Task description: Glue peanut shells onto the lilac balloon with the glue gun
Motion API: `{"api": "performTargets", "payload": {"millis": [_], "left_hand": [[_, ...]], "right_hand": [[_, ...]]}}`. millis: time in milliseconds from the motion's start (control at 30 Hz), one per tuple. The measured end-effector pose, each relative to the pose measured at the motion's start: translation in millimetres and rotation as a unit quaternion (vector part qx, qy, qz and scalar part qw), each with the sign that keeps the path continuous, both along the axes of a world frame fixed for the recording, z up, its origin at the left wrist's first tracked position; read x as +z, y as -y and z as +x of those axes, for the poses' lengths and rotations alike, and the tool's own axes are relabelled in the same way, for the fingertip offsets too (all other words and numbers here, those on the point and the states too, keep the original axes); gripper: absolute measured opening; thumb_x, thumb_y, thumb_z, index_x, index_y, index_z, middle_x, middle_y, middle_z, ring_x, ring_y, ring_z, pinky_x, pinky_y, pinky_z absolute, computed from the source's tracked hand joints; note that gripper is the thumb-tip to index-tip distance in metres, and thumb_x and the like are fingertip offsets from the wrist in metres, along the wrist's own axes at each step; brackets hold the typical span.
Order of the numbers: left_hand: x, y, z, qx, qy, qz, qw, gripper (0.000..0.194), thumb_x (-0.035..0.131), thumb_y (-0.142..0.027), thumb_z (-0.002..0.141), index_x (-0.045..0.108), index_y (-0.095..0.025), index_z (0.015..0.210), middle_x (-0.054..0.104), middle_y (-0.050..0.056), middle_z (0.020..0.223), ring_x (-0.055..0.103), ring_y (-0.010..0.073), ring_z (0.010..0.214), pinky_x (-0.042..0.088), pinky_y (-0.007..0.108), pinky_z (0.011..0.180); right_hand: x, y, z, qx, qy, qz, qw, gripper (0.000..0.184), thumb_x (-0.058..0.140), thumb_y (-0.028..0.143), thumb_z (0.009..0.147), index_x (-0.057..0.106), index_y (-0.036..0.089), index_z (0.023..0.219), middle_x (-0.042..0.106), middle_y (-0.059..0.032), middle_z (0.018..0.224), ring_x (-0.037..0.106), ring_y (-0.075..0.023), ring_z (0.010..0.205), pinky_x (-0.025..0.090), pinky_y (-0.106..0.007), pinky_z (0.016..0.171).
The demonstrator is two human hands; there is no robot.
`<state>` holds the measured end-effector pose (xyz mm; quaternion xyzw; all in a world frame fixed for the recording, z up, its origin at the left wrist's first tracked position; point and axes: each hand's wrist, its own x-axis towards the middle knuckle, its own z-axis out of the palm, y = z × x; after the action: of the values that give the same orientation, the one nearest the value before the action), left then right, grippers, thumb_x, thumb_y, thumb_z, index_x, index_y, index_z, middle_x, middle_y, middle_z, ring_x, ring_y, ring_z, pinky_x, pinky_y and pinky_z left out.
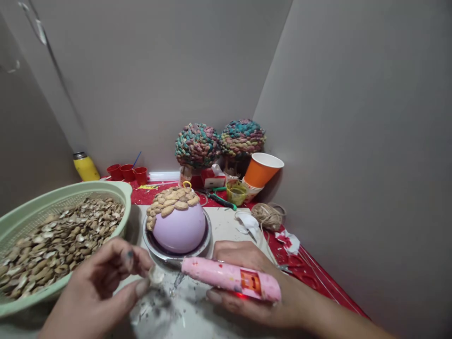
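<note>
My right hand point(247, 278) is wrapped round a pink hot glue gun point(219, 275), its nozzle pointing left. Between the thumb and fingers of my left hand point(106, 287) is a pale peanut shell half point(156, 276), near the glue gun's nozzle. Behind both hands a lilac ball point(181, 230), which looks like a balloon, rests in a round metal bowl point(208, 235). Peanut shells point(173, 200) cover the ball's top and left side; the lower front shows bare lilac.
A green colander point(127, 197) full of peanut shells stands at left. Behind are red cups point(140, 175), a yellow bottle point(85, 167), two coloured shell-covered balls point(197, 145), an orange paper cup point(261, 170) and green-handled pliers point(222, 201). Twine point(268, 216) lies at right, near grey walls.
</note>
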<state>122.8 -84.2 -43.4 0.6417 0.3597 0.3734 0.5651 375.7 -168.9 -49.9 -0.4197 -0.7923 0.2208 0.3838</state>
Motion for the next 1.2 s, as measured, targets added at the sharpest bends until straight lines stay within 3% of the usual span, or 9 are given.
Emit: {"api": "performTargets", "payload": {"millis": [100,200,667,900,1200], "left_hand": [[-4.7,-9.4,8.1,-0.019,0.023,-0.077,0.997,0.023,0.080,-0.025,0.068,0.058,-0.020,0.075,0.069,0.001,0.076,0.061,0.0134,0.067,0.052,0.021,0.063],[-10.7,-8.9,14.6,-0.024,0.047,-0.109,0.993,0.024,0.080,-0.025,0.069,0.059,-0.019,0.078,0.070,0.001,0.078,0.062,0.0129,0.070,0.052,0.021,0.066],[-18.3,-7.3,15.2,-0.033,0.057,-0.049,0.997,0.023,0.075,-0.017,0.074,0.052,-0.020,0.075,0.069,0.001,0.079,0.063,0.0125,0.072,0.053,0.020,0.067],[-18.7,-9.2,15.4,-0.020,0.056,-0.018,0.998,0.023,0.073,-0.015,0.076,0.052,-0.021,0.074,0.068,-0.001,0.079,0.064,0.0115,0.074,0.053,0.019,0.069],[-16.6,-7.1,19.4,-0.004,0.046,0.036,0.998,0.024,0.072,-0.010,0.074,0.051,-0.021,0.071,0.068,-0.003,0.075,0.065,0.0108,0.073,0.053,0.016,0.067]], "right_hand": [[0.2,0.6,-0.8,0.002,0.000,-0.006,1.000,0.031,0.056,0.030,0.090,0.039,0.020,0.066,0.041,0.0037,0.064,0.039,-0.0117,0.058,0.031,-0.025,0.055],[-0.8,1.0,0.2,0.004,-0.008,-0.011,1.000,0.029,0.057,0.028,0.089,0.039,0.020,0.067,0.042,0.0037,0.065,0.040,-0.0115,0.058,0.031,-0.025,0.056],[-7.0,0.2,-1.6,0.012,0.005,-0.009,1.000,0.025,0.051,0.032,0.089,0.039,0.021,0.070,0.045,0.0009,0.067,0.040,-0.0134,0.060,0.031,-0.027,0.056],[-7.8,-0.1,-2.2,0.009,0.038,0.011,0.999,0.027,0.049,0.031,0.090,0.035,0.021,0.069,0.040,0.0031,0.064,0.037,-0.0125,0.058,0.029,-0.027,0.055],[-13.0,-2.4,-2.2,0.006,0.079,0.053,0.995,0.025,0.047,0.030,0.091,0.039,0.021,0.069,0.044,0.0021,0.063,0.040,-0.0130,0.058,0.030,-0.027,0.055]]}}
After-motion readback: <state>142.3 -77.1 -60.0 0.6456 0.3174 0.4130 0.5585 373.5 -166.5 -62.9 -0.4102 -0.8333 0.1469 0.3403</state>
